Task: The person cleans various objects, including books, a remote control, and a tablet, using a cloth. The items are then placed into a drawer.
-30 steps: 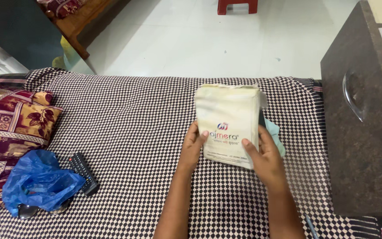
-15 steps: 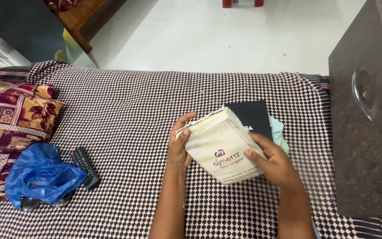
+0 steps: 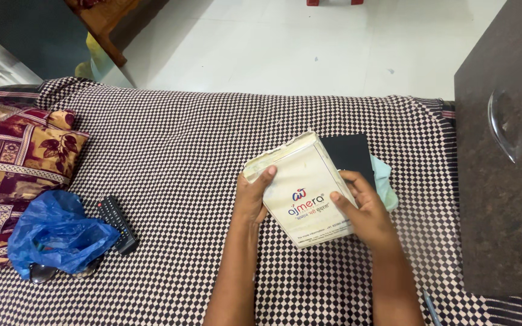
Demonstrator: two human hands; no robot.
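A cream-coloured flat packet (image 3: 302, 190) is gripped from both sides: the fingers (image 3: 268, 175) of the left hand (image 3: 251, 202) are closed on its nine o'clock edge, with the thumb laid on its printed face, and the fingers of the right hand (image 3: 364, 211) are closed on its three o'clock edge, with the thumb likewise on the face. The packet is held tilted just above the checked bed cover (image 3: 182, 157), right of the picture's centre. Just behind the packet at one o'clock a black flat box (image 3: 350, 154) is seen, and a pale blue cloth (image 3: 385, 184) is seen beside it at three o'clock. Well apart at nine o'clock a black remote control (image 3: 116, 223) is lain beside a blue plastic bag (image 3: 55, 235), with a patterned cushion (image 3: 19, 163) at ten o'clock. A dark cabinet (image 3: 502, 181) is stood at three o'clock
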